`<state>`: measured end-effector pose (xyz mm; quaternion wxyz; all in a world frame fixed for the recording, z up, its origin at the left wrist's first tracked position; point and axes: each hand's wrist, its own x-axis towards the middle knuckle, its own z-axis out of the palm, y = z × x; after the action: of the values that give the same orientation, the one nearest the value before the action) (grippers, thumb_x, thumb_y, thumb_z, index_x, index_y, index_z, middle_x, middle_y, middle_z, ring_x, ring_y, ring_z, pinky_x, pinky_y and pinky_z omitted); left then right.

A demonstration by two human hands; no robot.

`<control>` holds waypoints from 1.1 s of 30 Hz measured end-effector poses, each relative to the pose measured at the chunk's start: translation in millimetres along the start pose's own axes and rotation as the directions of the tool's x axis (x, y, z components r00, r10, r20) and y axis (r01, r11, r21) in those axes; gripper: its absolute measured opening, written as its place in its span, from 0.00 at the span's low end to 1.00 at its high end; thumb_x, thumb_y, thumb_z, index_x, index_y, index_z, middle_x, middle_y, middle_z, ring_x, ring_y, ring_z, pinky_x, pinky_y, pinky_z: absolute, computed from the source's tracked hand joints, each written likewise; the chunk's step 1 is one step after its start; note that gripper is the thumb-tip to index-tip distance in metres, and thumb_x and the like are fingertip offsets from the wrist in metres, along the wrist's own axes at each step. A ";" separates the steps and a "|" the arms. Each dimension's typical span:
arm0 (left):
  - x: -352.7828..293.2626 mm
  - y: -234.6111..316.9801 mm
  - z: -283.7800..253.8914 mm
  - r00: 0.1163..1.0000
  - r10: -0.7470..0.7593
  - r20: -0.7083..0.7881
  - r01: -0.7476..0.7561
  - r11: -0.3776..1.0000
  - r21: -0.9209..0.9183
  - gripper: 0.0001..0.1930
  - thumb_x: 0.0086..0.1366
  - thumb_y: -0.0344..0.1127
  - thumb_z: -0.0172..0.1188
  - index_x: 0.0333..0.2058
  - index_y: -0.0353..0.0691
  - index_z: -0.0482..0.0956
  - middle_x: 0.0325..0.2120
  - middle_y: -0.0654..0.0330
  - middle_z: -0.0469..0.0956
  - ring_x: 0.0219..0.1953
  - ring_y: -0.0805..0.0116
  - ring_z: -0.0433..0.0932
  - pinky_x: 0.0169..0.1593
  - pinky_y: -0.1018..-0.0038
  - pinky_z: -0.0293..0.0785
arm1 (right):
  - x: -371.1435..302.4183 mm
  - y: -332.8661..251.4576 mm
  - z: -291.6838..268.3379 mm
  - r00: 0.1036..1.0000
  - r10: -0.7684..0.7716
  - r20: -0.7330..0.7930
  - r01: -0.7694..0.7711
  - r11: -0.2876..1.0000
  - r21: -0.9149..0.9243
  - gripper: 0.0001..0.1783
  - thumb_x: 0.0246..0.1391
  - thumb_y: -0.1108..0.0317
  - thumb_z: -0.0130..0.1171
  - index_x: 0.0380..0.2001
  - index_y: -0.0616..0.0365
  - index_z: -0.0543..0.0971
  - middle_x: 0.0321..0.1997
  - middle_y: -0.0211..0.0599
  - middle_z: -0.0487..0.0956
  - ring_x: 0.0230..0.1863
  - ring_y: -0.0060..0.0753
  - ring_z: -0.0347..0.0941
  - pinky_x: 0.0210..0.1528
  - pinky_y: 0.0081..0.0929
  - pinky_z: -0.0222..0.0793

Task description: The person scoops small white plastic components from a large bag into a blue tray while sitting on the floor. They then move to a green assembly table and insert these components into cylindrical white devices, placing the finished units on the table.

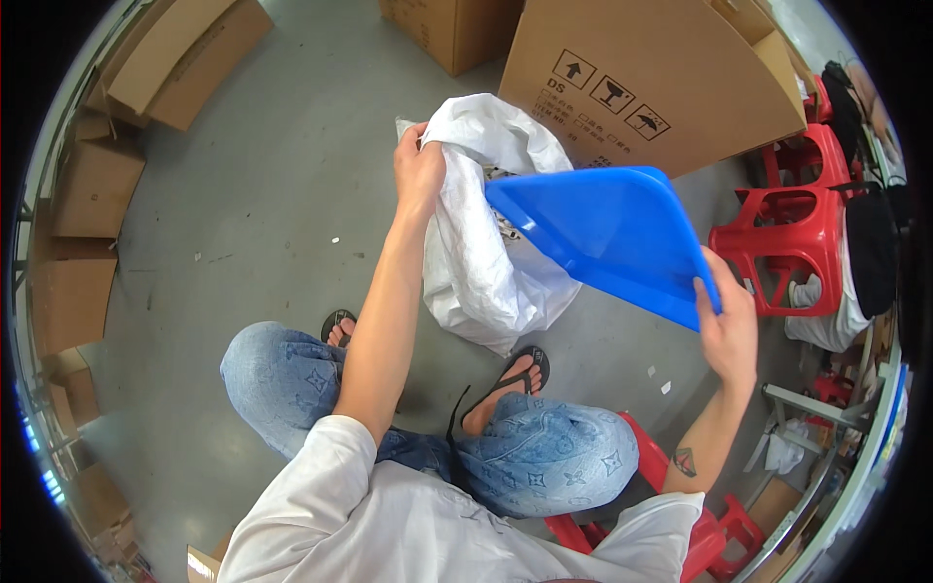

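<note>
My left hand (420, 173) is closed on the rolled rim of a white woven sack (462, 277), which stands on the floor in front of my feet. A shallow blue plastic tray (622, 219) is in my right hand (729, 316), fingers and thumb clamped over its right edge. The tray is tilted, with its far left corner lower and resting at or just over the sack's mouth. Its inner surface looks bare. Some small patterned pieces show inside the sack beside that corner, but I cannot make out their kind.
A large cardboard box (651, 73) stands just beyond the sack, with another box (452, 34) behind. Red plastic stools (787, 238) are on the right, and another red stool (646, 452) is beneath me. Several cartons (97, 189) line the left side.
</note>
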<state>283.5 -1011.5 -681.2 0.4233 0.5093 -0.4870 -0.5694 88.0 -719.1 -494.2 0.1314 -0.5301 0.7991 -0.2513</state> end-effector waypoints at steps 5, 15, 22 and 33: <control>-11.1 19.1 -3.2 1.000 -0.008 0.030 0.005 0.994 0.106 0.15 0.59 0.30 0.53 0.44 0.31 0.77 0.37 0.53 0.80 0.38 0.66 0.77 0.44 0.74 0.71 | 14.4 -4.8 11.1 0.999 -0.030 -0.024 0.030 0.999 0.011 0.25 0.45 0.83 0.49 0.50 0.58 0.74 0.42 0.49 0.79 0.44 0.49 0.78 0.46 0.33 0.72; -13.1 86.7 15.2 0.963 0.113 0.244 -0.127 0.991 0.044 0.16 0.56 0.25 0.51 0.42 0.29 0.80 0.33 0.53 0.82 0.36 0.67 0.79 0.42 0.75 0.73 | 29.0 -22.9 29.2 0.936 -0.137 -0.324 0.135 0.990 -0.028 0.25 0.38 0.85 0.50 0.43 0.59 0.78 0.36 0.45 0.81 0.37 0.49 0.78 0.41 0.31 0.73; -1.6 99.6 35.8 0.909 0.134 0.395 -0.213 0.963 0.164 0.16 0.55 0.26 0.53 0.42 0.30 0.81 0.34 0.53 0.82 0.37 0.69 0.79 0.42 0.74 0.73 | 8.2 6.8 98.9 0.948 -0.140 -0.285 0.152 0.988 0.018 0.31 0.36 0.89 0.46 0.48 0.59 0.74 0.47 0.49 0.78 0.48 0.53 0.75 0.50 0.39 0.71; -91.6 -21.0 -6.4 0.997 0.062 0.046 -0.071 0.974 0.216 0.46 0.46 0.38 0.71 0.62 0.35 0.55 0.54 0.45 0.66 0.57 0.55 0.66 0.59 0.61 0.64 | 43.1 33.8 130.4 0.905 -0.258 -0.339 0.232 0.966 -0.115 0.30 0.34 0.86 0.52 0.47 0.57 0.77 0.43 0.43 0.80 0.41 0.49 0.78 0.42 0.38 0.75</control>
<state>301.5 -919.2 -686.6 0.3742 0.5247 -0.5714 -0.5081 106.3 -782.2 -619.4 -0.0648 -0.5772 0.7453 -0.3274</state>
